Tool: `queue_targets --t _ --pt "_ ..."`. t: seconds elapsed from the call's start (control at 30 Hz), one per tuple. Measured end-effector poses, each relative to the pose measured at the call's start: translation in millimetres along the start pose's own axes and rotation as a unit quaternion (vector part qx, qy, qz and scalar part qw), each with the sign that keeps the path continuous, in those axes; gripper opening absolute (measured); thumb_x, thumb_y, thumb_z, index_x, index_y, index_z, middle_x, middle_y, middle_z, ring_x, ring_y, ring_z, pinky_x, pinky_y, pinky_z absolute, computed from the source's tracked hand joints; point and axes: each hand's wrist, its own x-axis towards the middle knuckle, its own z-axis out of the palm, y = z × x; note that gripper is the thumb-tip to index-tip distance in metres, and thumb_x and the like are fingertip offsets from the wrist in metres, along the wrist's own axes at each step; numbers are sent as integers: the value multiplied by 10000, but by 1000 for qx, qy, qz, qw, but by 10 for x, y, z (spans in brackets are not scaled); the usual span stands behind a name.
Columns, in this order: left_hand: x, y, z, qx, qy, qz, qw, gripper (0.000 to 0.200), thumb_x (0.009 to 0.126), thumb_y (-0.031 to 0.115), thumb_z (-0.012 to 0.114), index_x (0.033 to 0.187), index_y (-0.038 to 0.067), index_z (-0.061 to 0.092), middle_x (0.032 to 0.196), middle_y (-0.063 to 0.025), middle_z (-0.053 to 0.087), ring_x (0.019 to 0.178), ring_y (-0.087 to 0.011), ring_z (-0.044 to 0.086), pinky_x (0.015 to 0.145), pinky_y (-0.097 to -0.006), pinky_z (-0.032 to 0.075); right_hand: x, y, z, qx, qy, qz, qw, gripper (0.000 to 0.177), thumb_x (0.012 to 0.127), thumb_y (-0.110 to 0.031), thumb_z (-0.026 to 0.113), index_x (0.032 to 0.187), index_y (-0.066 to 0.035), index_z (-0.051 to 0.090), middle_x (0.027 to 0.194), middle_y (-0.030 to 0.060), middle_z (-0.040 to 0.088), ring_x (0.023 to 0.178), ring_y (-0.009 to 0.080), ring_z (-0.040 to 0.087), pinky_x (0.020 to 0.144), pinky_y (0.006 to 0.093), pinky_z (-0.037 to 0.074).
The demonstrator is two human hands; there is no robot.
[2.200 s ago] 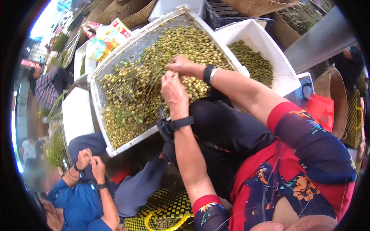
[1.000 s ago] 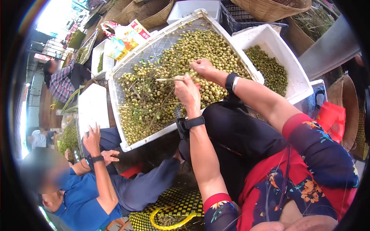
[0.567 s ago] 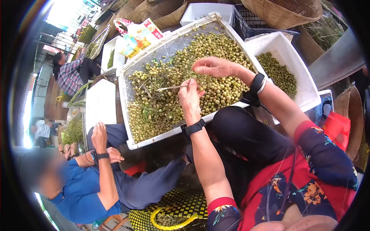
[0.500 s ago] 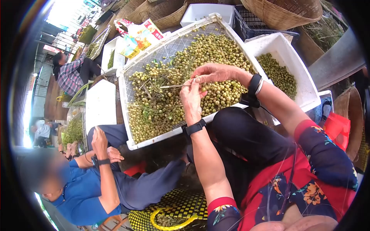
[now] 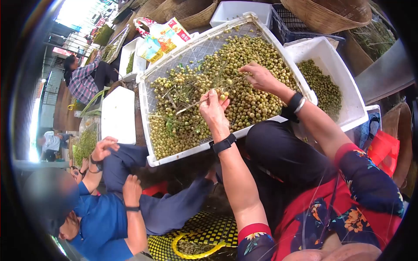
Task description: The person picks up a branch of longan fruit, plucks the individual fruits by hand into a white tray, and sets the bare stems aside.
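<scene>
My left hand (image 5: 214, 112) is closed on a thin twig (image 5: 188, 107) that sticks out to the left, with a couple of round fruits at its fingertips. It hangs over a white mesh tray (image 5: 151, 154) heaped with small round yellow-green fruits (image 5: 244, 104). My right hand (image 5: 262, 79) is apart from the left, above the fruit on the tray's right side. Its fingers are curled; what they hold, if anything, I cannot make out. Loose twigs and leaves (image 5: 174, 124) lie among the fruit on the tray's left half.
A white box (image 5: 355, 102) of fruit stands right of the tray. Behind it are a dark crate (image 5: 289, 26) and wicker baskets (image 5: 326, 15). A printed bag (image 5: 163, 41) touches the back left. A person in blue (image 5: 96, 217) sits at left; a yellow-black basket (image 5: 209, 226) lies below.
My right hand has moved away from my left, to the right and slightly up. My left hand keeps the twig. The person in blue has shifted both hands.
</scene>
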Motion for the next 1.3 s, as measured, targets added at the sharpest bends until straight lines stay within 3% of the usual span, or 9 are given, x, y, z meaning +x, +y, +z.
queue_targets --t 0.07,0.1,0.13,0.27,0.4,0.6,0.8,1.03,1.3 --pt "4 7 47 -21 70 15 997 204 957 246 634 1038 66 580 888 -46 623 736 -208 677 662 -352 595 11 -40 -70 45 -19 88 995 285 934 -236 591 1131 -31 610 928 131 645 857 268 647 764 380 528" --pt "5 -8 64 -39 82 29 995 219 950 273 648 1037 82 587 912 -36 630 766 -189 666 659 -320 564 24 -215 -170 268 -119 273 916 336 964 -340 584 1076 -25 621 879 83 636 732 175 649 598 323 534" --pt "8 -23 93 -40 82 30 995 219 950 273 648 1037 82 587 912 -36 630 766 -189 666 659 -320 564 -21 -377 -202 382 -143 311 859 409 966 -428 583 1068 -33 601 838 41 624 655 96 623 511 256 526" --pt "30 -187 263 -65 38 89 993 196 954 244 649 1037 71 610 910 -37 646 808 -131 625 664 -246 507 -24 -715 -69 582 -178 297 735 407 928 -359 670 1131 -35 532 837 49 636 689 119 650 605 234 580" --pt "9 -233 342 -74 26 110 991 214 952 260 652 916 49 634 872 -51 659 768 -126 639 619 -260 520 62 -630 -7 635 -105 258 720 290 944 -214 657 1088 6 537 910 102 680 712 156 684 613 239 586" --pt "-55 -87 187 -61 15 -69 996 283 958 316 632 834 62 647 766 -30 658 662 -112 598 616 -251 466 -45 -427 -42 667 -195 233 680 175 938 -116 648 1061 -11 582 966 89 689 788 142 684 723 258 586" --pt "19 -147 186 23 -8 -10 1000 310 925 426 655 1018 132 618 901 2 675 831 -135 640 747 -340 415 -42 -406 83 638 -164 254 708 185 927 -128 668 1066 -28 597 934 51 679 709 95 640 671 222 560" --pt "0 -86 177 6 26 -64 998 295 928 389 661 988 104 609 903 -20 640 860 -173 653 724 -347 472 -139 -187 165 750 -165 217 602 147 945 -142 642 1051 -45 613 908 38 668 752 96 636 715 246 554" --pt "8 -140 245 53 2 16 998 249 931 293 675 1007 61 629 876 -24 650 769 -128 622 675 -258 451 -144 -320 134 671 -185 293 656 220 896 -125 712 1056 -53 579 828 -3 627 709 87 630 633 215 524"
